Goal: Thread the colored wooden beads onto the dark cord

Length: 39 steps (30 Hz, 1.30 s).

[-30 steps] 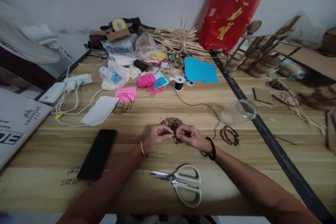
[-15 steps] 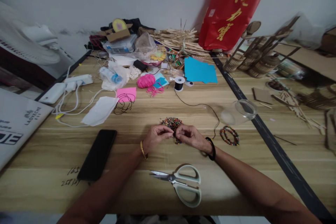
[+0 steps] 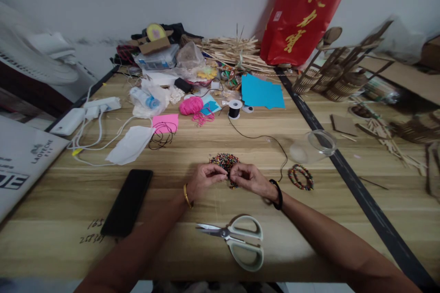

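Observation:
Over a pile of small multicoloured beads, my left hand and my right hand meet almost fingertip to fingertip. Both are closed in a pinch. Whatever sits between the fingertips is too small to make out. A black cord runs from a white spool and curves down close to my right wrist. To the right of that hand lies a coiled string of coloured beads. Scissors with pale handles rest slightly open on the table, nearer to me than the hands.
A black phone lies left of my left arm. A clear plastic jar stands to the right. Pink yarn, blue paper and a white power strip lie farther back. A red bag leans against the wall.

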Each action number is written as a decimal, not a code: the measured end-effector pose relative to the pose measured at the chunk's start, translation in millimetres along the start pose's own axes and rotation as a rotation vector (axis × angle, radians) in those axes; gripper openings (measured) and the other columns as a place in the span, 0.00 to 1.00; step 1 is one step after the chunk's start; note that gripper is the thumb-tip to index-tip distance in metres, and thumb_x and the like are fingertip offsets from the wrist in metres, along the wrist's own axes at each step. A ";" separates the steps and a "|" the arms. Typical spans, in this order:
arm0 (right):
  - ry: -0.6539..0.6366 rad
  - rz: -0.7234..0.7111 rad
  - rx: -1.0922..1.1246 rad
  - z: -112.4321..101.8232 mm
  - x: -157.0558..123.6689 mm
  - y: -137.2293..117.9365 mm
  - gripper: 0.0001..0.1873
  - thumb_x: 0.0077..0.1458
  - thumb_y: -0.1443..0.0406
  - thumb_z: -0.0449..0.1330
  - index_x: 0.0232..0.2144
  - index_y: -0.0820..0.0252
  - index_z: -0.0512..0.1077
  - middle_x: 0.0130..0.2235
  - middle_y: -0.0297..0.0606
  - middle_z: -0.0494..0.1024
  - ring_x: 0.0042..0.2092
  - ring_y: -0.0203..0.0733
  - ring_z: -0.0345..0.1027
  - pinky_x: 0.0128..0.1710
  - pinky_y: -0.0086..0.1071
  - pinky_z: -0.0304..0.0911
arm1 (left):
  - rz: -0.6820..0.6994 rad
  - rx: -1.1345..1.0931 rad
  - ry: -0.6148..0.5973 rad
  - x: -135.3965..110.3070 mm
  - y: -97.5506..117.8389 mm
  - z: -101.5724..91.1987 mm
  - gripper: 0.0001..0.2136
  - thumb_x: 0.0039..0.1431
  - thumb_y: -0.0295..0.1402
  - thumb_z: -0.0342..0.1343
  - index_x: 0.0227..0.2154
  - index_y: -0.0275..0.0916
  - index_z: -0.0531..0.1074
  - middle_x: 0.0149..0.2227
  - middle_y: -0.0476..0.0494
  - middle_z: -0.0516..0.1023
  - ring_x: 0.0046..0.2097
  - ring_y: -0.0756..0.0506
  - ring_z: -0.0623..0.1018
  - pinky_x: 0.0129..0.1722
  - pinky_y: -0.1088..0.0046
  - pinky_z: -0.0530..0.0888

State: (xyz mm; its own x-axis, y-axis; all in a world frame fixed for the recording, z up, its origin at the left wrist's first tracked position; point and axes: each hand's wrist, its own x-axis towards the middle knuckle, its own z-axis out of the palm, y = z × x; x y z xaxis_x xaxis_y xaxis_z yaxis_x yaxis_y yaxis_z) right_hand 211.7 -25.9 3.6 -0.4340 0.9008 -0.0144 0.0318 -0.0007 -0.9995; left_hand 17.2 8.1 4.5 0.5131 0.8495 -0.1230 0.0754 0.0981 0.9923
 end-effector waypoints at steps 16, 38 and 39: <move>0.024 -0.019 -0.005 0.6 0.9 4.2 0.20 0.52 0.51 0.59 0.29 0.64 0.67 0.23 0.30 0.62 0.24 0.30 0.53 0.24 0.25 0.50 | 0.027 0.012 -0.017 -0.8 0.4 0.3 0.11 0.45 0.35 0.65 0.28 0.32 0.77 0.28 0.44 0.79 0.31 0.49 0.75 0.35 0.75 0.71; 0.006 -0.016 -0.025 0.3 -0.2 0.0 0.20 0.53 0.50 0.58 0.28 0.63 0.66 0.23 0.29 0.61 0.24 0.30 0.51 0.23 0.25 0.49 | 0.038 0.013 -0.009 0.4 -1.5 0.0 0.12 0.43 0.38 0.65 0.27 0.33 0.77 0.28 0.43 0.79 0.31 0.49 0.76 0.34 0.75 0.71; 0.005 -0.017 -0.026 0.3 -0.1 -0.1 0.20 0.53 0.50 0.58 0.28 0.63 0.66 0.23 0.30 0.62 0.24 0.30 0.51 0.23 0.25 0.49 | 0.041 0.019 -0.009 0.3 -1.1 0.1 0.12 0.43 0.38 0.65 0.27 0.32 0.77 0.28 0.43 0.79 0.31 0.49 0.76 0.34 0.75 0.71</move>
State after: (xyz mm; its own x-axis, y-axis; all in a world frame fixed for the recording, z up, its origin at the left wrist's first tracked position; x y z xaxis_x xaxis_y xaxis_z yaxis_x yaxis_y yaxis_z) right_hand 211.5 -26.1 3.6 -0.4298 0.9029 0.0027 0.0481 0.0259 -0.9985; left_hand 17.3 8.2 3.4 0.5240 0.8478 -0.0819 0.0702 0.0529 0.9961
